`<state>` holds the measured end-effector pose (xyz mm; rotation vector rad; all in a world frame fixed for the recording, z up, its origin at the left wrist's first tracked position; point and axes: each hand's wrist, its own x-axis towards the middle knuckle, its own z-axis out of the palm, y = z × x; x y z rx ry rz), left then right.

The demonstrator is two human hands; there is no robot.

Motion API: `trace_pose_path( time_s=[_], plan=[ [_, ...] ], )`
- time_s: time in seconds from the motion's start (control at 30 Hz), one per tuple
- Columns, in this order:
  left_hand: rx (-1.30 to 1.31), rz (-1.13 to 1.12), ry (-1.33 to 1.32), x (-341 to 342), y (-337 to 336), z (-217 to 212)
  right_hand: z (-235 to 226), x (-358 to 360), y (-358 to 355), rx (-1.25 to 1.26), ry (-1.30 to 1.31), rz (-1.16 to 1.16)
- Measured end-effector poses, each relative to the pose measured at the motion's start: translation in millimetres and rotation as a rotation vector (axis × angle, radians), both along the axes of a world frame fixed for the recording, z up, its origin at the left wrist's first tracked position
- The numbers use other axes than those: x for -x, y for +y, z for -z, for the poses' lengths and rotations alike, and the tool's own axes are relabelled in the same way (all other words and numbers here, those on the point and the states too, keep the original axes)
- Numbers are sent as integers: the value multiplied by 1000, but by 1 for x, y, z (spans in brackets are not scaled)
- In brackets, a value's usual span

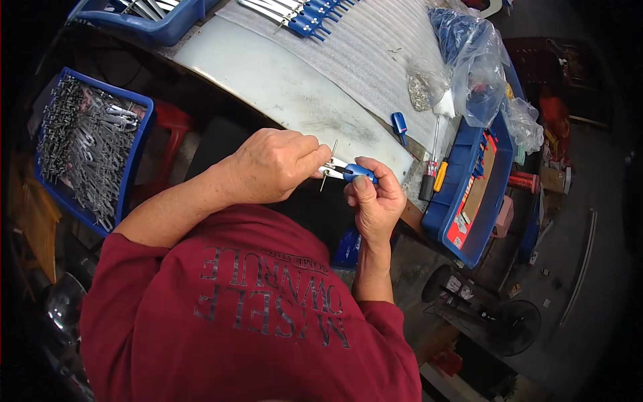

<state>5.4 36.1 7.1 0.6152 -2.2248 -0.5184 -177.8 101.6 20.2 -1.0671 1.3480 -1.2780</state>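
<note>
Above the table's near edge, both of my hands are closed on one small part. My left hand (273, 164) pinches the end of a silver metal piece (333, 165) with a thin cross pin sticking out. Between thumb and fingers, my right hand (379, 202) grips a blue plastic cap (359, 173) at the other end of that metal piece. The metal end appears to sit in or against the cap; how deep is hidden. Another blue cap (399, 124) lies on the table beyond my right hand.
White foam sheet (375, 50) covers the far tabletop, with a row of blue-ended metal pieces (305, 19) on it. Screwdrivers (432, 175) lie beside a blue tray (469, 231) at right. A bag of small metal parts (423, 90) stands behind. At left, a blue bin (137, 161) holds metal pieces.
</note>
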Motion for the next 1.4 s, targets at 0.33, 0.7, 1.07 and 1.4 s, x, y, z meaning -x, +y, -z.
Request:
trace_pose_path(
  time_s=[0.33, 0.7, 1.07, 1.4],
  plan=[
    [15, 13, 14, -2, -1, 6, -3, 3, 4, -9, 173, -134],
    [5, 11, -8, -2, 2, 5, -9, 15, -3, 384, 879, -190],
    [-15, 34, 4, -2, 4, 6, -14, 12, -5, 392, 812, -261],
    [-24, 41, 6, -2, 5, 5, -12, 11, -5, 408, 799, -282]
  ],
)
